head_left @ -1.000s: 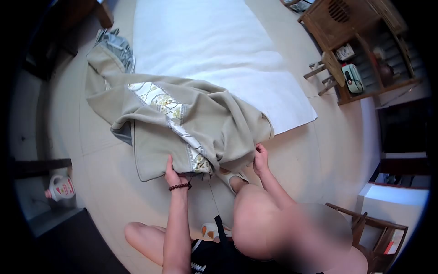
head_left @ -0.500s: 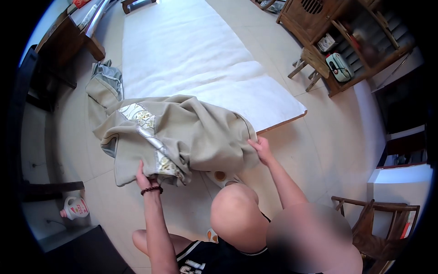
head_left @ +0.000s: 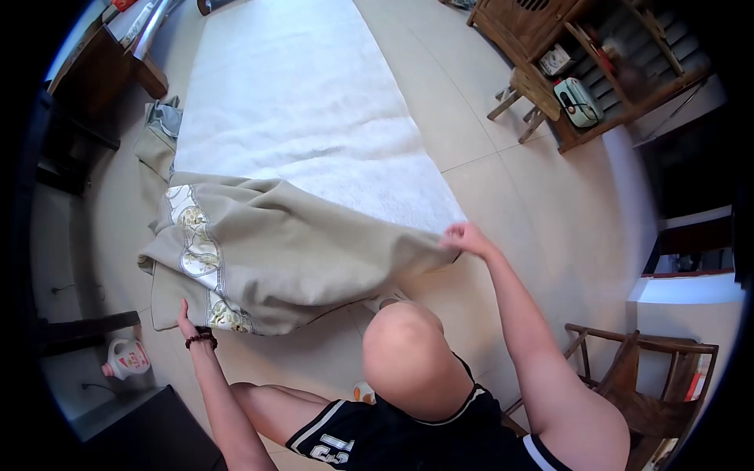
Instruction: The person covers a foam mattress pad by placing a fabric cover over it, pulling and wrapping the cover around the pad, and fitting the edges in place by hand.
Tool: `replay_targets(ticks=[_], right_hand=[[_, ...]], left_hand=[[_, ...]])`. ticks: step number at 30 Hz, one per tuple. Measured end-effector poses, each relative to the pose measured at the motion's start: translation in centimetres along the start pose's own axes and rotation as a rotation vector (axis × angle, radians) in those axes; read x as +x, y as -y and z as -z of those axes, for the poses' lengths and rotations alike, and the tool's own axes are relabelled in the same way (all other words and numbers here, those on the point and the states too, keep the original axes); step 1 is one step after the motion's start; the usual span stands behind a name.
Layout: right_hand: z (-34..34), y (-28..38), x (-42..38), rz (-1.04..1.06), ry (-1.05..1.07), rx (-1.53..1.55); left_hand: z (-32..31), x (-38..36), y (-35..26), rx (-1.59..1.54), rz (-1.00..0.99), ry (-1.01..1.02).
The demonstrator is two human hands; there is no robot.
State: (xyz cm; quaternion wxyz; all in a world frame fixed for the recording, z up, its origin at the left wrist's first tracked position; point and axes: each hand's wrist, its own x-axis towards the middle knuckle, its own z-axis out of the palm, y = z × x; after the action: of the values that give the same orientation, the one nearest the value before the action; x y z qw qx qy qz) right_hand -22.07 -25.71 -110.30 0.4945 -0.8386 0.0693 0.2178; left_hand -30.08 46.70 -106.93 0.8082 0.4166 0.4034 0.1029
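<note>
A grey-beige cloth (head_left: 314, 243) with a patterned white-and-gold band (head_left: 199, 243) lies over the near end of a long white padded surface (head_left: 298, 102) and hangs off its front edge. At the cloth's near left part, my left hand (head_left: 187, 320) is closed on its edge, with the fingers partly hidden under the fabric. My right hand (head_left: 469, 239) pinches the cloth's right corner beside the right corner of the white surface. Between my hands the fabric is stretched, with a few soft folds. More of the cloth is bunched along the left side.
A wooden stool (head_left: 530, 98) and a cabinet (head_left: 518, 31) holding a light green case (head_left: 579, 104) stand at upper right. A wooden chair (head_left: 652, 408) is at lower right. A white jug (head_left: 128, 358) sits at lower left, near a dark box (head_left: 149, 436).
My hands have moved apart, the left one leftward and the right one slightly rightward. The cloth between them is flatter, and its patterned band has shifted left.
</note>
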Motion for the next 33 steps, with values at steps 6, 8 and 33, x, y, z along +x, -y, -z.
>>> replay_targets(ticks=[6,8,33], right_hand=[[-8.8,-10.5,-6.4,-0.071,0.117,-0.209],[-11.8,-12.1,-5.1,-0.144,0.030,-0.050],[-4.7,-5.9,-2.3,0.075,-0.753,0.546]], left_hand=[[4.9,4.2,3.3,-0.083,0.141,-0.051],[7.6,7.2,5.4,-0.101,0.144,-0.061],[-5.1,-5.2,23.8,-0.207,0.648,0.262]])
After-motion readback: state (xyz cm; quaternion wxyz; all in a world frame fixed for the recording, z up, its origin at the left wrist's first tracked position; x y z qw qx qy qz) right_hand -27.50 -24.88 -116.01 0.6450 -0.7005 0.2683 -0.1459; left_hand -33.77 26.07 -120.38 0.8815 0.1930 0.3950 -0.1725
